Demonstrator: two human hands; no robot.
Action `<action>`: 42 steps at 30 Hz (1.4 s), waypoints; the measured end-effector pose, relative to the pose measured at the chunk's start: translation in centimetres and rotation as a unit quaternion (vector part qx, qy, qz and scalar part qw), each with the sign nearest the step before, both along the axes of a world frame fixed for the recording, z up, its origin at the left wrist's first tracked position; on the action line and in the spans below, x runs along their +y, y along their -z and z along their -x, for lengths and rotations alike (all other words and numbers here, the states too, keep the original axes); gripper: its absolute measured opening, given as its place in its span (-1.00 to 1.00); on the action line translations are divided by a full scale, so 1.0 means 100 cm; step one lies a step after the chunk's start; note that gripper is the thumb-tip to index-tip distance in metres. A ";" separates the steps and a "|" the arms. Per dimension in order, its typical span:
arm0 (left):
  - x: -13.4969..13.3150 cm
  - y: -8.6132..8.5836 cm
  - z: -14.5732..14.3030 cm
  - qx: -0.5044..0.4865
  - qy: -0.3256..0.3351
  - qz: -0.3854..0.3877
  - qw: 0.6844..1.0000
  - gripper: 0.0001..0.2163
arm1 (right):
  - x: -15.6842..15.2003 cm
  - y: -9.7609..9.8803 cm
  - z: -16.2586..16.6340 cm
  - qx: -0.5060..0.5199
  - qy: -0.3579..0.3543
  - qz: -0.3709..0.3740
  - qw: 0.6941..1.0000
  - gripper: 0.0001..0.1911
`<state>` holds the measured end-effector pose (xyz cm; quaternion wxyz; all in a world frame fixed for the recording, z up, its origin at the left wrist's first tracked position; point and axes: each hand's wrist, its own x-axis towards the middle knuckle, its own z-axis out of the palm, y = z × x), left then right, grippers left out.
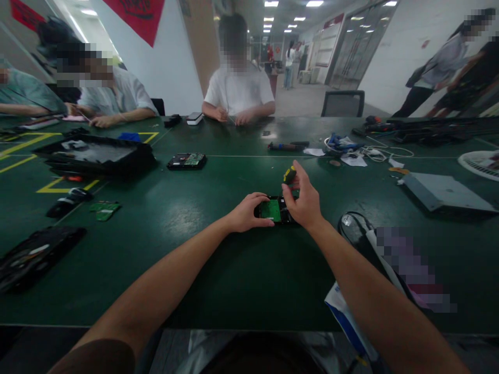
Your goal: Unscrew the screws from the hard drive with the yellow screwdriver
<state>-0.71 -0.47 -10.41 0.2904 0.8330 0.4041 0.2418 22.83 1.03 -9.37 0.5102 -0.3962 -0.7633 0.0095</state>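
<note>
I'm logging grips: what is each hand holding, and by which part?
The right hand holds a screwdriver-like tool by its yellow-and-black handle; the left hand grips the opened black device by its left end.

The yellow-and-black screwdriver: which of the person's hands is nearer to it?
Right: the right hand holds the screwdriver; the left hand is apart from it, at the left end of the open device.

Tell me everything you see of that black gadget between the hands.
The black gadget is roughly rectangular, plastic-looking and opened, face up on the green table. A green circuit board shows at left; darker parts lie to its right. The left hand holds the left end. The right hand, gripping a yellow tool, partly hides the right end; contact there is unclear.
</note>
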 end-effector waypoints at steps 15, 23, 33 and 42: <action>-0.001 -0.001 0.001 -0.004 -0.002 0.004 1.000 -0.25 | 0.000 -0.001 0.001 0.002 -0.011 0.008 1.000 -0.16; -0.001 -0.002 0.000 0.001 -0.004 0.012 1.000 -0.22 | -0.002 -0.001 0.001 0.002 0.000 -0.002 1.000 -0.20; 0.000 0.000 -0.001 -0.003 0.000 -0.004 1.000 -0.23 | 0.000 0.001 0.001 0.016 0.003 -0.013 1.000 -0.23; -0.001 0.000 0.000 -0.002 0.002 -0.007 1.000 -0.23 | -0.001 0.000 0.000 0.013 0.012 -0.006 1.000 -0.25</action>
